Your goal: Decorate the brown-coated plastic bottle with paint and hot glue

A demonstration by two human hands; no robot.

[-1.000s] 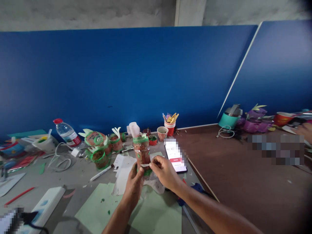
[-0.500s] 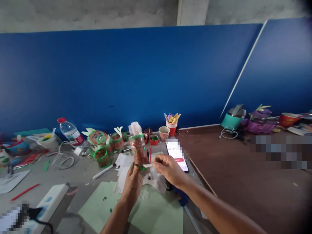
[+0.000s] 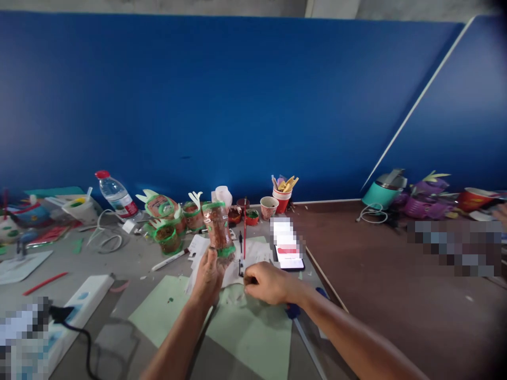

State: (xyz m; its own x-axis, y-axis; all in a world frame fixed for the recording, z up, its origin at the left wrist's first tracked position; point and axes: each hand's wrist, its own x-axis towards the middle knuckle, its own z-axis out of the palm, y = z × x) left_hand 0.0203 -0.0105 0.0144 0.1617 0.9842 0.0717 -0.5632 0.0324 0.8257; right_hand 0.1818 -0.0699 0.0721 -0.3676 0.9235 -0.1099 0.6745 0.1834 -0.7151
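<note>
My left hand (image 3: 208, 277) is wrapped round the lower end of a cut plastic bottle (image 3: 218, 228), painted reddish brown with green bands at both ends. The bottle stands nearly upright, tilted a little, above white paper (image 3: 259, 253). To its right, my right hand (image 3: 269, 283) is low over the paper's front edge, fingers curled together. Whatever those fingertips hold, if anything, is hidden. A red-handled paintbrush (image 3: 245, 235) and a thin black tool (image 3: 240, 243) are between the hands and the back of the table. Pale green sheets (image 3: 253, 343) lie beneath my forearms.
Painted bottle pots (image 3: 167, 240), a water bottle (image 3: 116, 195) and small cups (image 3: 269, 207) line the blue partition (image 3: 253, 105). A phone (image 3: 288, 245) lies right of the paper. A power strip (image 3: 81, 306) is at the left front. Another person's hand (image 3: 501, 214) shows at the right edge.
My right hand has moved down and away from the bottle's lower end, and the white scrap at its fingertips is no longer visible. My left hand still holds the bottle, now slightly left.
</note>
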